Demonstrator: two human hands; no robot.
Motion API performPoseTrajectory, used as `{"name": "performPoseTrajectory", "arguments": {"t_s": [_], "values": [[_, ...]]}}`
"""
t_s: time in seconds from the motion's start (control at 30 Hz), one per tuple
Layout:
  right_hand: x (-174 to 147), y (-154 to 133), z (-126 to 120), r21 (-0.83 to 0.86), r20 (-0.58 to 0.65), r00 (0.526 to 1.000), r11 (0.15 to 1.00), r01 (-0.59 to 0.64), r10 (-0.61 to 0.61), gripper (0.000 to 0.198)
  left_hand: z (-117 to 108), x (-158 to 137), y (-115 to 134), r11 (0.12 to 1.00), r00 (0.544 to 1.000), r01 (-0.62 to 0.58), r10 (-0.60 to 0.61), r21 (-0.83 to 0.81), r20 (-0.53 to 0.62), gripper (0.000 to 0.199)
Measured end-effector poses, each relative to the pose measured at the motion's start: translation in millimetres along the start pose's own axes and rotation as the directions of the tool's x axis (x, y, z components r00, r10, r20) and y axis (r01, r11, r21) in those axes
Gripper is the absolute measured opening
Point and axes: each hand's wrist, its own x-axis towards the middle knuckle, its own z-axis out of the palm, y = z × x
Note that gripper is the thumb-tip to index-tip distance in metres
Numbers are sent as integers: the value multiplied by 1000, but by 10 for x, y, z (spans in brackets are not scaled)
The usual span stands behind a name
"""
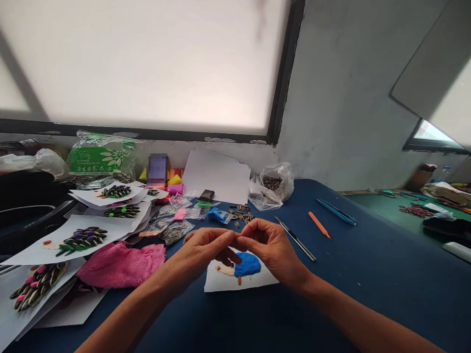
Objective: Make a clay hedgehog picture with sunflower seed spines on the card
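Observation:
My left hand [209,245] and my right hand [267,247] meet fingertip to fingertip above a sheet of white paper [217,284]. Both are closed in a pinch; whatever sits between the fingertips is too small or hidden to make out. On the sheet is a hedgehog-like clay figure with a blue body [248,264], a pale head [226,270], an orange nose and one brown leg [239,280]. My hands cover part of the paper's upper side. Just beyond them lie loose striped sunflower seeds [241,214].
Finished seed-and-clay pictures [84,238] pile up at left beside a pink cloth [123,264]. Clay packets [180,214], blank paper [217,174] and a bag of seeds [272,184] stand behind. A metal tool [296,239], orange pen-like tool [319,225] and blue tweezers [336,212] lie right.

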Motion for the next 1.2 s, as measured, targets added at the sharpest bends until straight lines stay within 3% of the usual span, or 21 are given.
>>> {"name": "performPoseTrajectory", "arguments": {"t_s": [0.23,0.43,0.63,0.8,1.03,1.2], "values": [[10,-4,0,-106,46,998,994,-38,43,38,12,0,4,1000,998,17,-17,1,65,51],[29,-115,-66,-82,127,988,993,-82,92,35,-64,-26,56,999,999,-32,32,10,36,50],[10,-92,-26,-62,164,976,989,-133,141,45,-14,-25,43,998,996,32,-37,58,81,56],[26,-123,-57,-81,119,984,989,-123,132,44,-48,-11,32,1000,999,-11,11,7,34,42],[25,-169,-65,-54,172,977,991,-120,127,40,-67,16,29,998,999,-2,-1,-63,-48,31],[6,-206,-91,-55,162,986,998,-33,42,25,-107,7,22,995,1000,18,-19,-100,-9,30]]}}
